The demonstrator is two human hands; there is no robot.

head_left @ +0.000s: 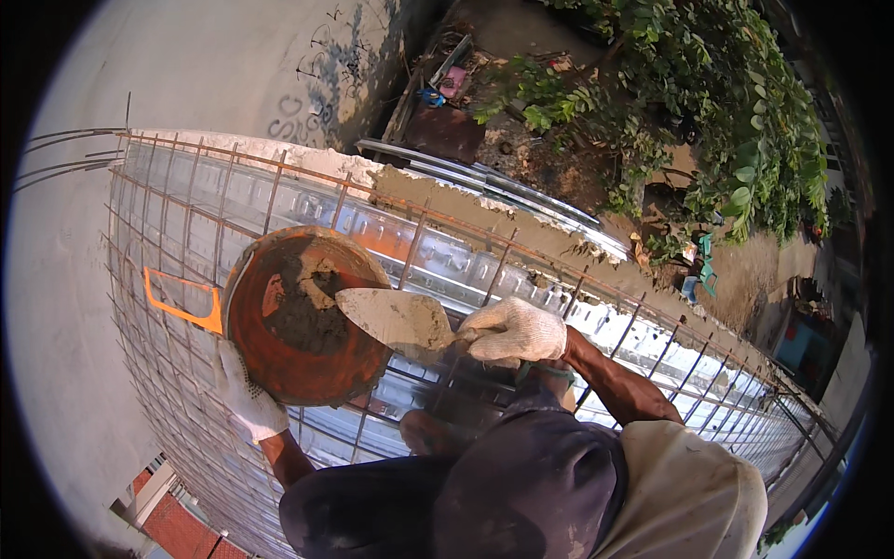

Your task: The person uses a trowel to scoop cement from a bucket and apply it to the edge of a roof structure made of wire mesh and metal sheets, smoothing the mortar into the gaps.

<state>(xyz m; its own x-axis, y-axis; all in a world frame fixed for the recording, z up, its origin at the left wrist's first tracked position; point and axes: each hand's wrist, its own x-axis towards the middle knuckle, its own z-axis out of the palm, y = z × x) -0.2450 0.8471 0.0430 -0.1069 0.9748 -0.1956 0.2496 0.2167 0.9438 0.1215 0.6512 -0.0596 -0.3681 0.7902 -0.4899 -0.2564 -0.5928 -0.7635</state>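
Note:
My right hand (514,332), in a pale work glove, is closed round the handle of a pointing trowel (396,319). Grey mortar coats the trowel's blade, whose tip reaches over the rim of a round orange bucket (244,359). Wet mortar (312,312) lies in the bottom of that bucket, more of it toward the far side. My left hand (250,399), gloved too, grips the bucket's outer wall at the near left. An orange bucket handle (182,296) hangs out to the left.
Below me spreads a rebar grid (191,373) over metal decking (447,261). Rebar stubs line the far edge, beside a ledge with fresh mortar (521,219). Past it, the ground lies lower, with a leafy tree (670,102). A plastered wall (186,65) rises at left.

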